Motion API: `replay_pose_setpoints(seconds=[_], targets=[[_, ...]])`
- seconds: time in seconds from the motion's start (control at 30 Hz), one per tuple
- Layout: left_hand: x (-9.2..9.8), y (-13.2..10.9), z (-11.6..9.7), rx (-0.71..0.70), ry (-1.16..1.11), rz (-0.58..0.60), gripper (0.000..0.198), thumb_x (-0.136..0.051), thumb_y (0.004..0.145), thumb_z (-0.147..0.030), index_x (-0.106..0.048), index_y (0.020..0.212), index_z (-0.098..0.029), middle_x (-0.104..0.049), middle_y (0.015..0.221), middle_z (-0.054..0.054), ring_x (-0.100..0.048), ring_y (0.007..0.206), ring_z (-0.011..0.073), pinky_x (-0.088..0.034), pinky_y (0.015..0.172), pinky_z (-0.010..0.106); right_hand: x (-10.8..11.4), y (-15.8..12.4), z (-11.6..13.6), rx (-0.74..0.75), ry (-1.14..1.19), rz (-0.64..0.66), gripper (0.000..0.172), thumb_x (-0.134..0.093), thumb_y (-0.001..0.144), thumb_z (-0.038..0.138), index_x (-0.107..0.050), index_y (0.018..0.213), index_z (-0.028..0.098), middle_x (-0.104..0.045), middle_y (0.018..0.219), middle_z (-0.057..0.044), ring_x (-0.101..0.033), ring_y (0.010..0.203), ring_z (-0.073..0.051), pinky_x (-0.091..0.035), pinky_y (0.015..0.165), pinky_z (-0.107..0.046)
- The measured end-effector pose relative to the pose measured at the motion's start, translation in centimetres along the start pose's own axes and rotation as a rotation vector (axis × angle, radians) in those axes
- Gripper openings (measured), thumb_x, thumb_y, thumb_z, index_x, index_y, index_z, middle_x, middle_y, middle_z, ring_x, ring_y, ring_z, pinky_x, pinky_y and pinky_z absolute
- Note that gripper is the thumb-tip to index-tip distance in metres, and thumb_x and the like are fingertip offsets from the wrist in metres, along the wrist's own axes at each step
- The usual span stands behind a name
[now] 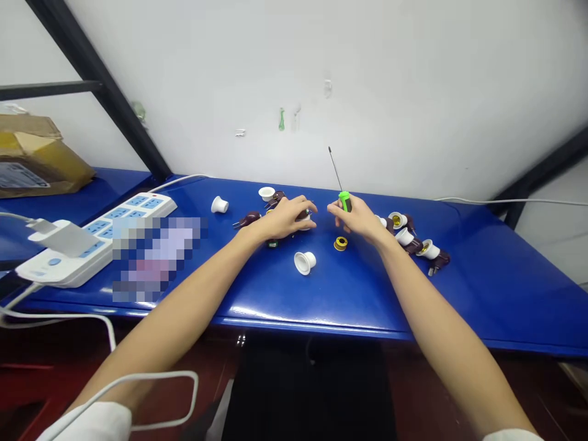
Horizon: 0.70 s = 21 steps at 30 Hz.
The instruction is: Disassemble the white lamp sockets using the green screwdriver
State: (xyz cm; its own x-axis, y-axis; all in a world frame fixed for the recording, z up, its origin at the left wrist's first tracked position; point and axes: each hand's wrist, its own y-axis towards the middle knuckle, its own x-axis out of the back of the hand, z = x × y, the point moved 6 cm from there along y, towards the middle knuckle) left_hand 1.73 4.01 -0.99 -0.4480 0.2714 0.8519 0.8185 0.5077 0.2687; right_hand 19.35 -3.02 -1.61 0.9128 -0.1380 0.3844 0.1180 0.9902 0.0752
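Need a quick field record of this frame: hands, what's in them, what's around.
left hand: curled over a small white part, partly hidden
right hand: gripping a screwdriver, green handle, shaft up
between hands: yellow roll
in front: white socket
right of hands: white sockets with brown plugs
surface: blue table
far left: power strip, cardboard box
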Motion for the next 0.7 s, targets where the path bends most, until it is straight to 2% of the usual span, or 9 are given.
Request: replay_pose_setpoints(seconds=[0.13,0.27,0.3,0.43,0.53,0.6,0.7], targets=[[0.5,0.1,-0.6,-0.004,0.072,-0.079,0.032,-0.063,0.102,-0.04,-0.07,0.129,-0.022,-0.068,0.118,0.009,-0.064,0.1,0.0232,-0.04,0.103,0.041,0.0,0.3,-0.8,0.027,-0.019,-0.001,0.021,-0.07,0.099,0.033,-0.053,0.09,0.024,-0.062,0.06,0.004,-0.047,0.043,-0.011,-0.036,0.044,-0.025],[0.0,0.0,-1.1,-0.025,0.119,0.017,0.029,-0.061,0.104,-0.039,-0.07,0.126,-0.023,-0.068,0.121,0.009,-0.064,0.102,0.0239,-0.038,0.106,0.043,0.0,0.5,-1.0,0.039,-0.005,0.006,0.021,-0.067,0.1,0.031,-0.051,0.088,0.025,-0.062,0.059,0.005,-0.047,0.042,-0.011,-0.036,0.044,-0.025],[0.1,0.0,-1.2,-0.024,0.13,0.01,0.029,-0.06,0.105,-0.039,-0.07,0.127,-0.023,-0.068,0.122,0.009,-0.064,0.104,0.0243,-0.038,0.107,0.044,-0.1,0.6,-1.1,0.04,-0.001,0.011,0.021,-0.067,0.1,0.031,-0.05,0.088,0.025,-0.062,0.059,0.006,-0.047,0.042,-0.011,-0.035,0.044,-0.026],[1.3,0.0,-1.3,0.002,0.121,-0.14,0.033,-0.059,0.105,-0.041,-0.069,0.131,-0.023,-0.067,0.124,0.01,-0.065,0.108,0.0252,-0.037,0.109,0.046,-0.1,0.7,-1.2,0.033,0.005,0.015,0.024,-0.068,0.1,0.033,-0.049,0.088,0.026,-0.061,0.058,0.006,-0.046,0.041,-0.011,-0.035,0.045,-0.026],[1.5,0.1,-1.5,-0.01,0.029,-0.169,0.032,-0.063,0.102,-0.041,-0.072,0.127,-0.022,-0.069,0.123,0.009,-0.065,0.107,0.0239,-0.04,0.11,0.045,0.0,0.6,-0.9,0.048,-0.002,0.011,0.023,-0.071,0.097,0.037,-0.053,0.089,0.025,-0.061,0.059,0.005,-0.047,0.043,-0.011,-0.036,0.046,-0.027],[1.7,0.1,-1.2,0.024,-0.103,-0.206,0.033,-0.064,0.1,-0.043,-0.073,0.125,-0.022,-0.07,0.12,0.008,-0.064,0.101,0.0218,-0.046,0.103,0.04,-0.1,0.5,-0.5,0.072,0.004,0.024,0.025,-0.076,0.093,0.043,-0.061,0.094,0.023,-0.061,0.061,0.004,-0.048,0.046,-0.012,-0.037,0.046,-0.028],[1.8,0.1,-0.3,0.141,-0.371,-0.229,0.041,-0.064,0.1,-0.052,-0.073,0.127,-0.022,-0.069,0.095,0.004,-0.06,0.082,0.0171,-0.048,0.079,0.031,-0.7,0.2,0.4,0.147,0.047,0.037,0.039,-0.083,0.083,0.049,-0.068,0.107,0.022,-0.06,0.065,0.005,-0.053,0.053,-0.014,-0.04,0.05,-0.028]])
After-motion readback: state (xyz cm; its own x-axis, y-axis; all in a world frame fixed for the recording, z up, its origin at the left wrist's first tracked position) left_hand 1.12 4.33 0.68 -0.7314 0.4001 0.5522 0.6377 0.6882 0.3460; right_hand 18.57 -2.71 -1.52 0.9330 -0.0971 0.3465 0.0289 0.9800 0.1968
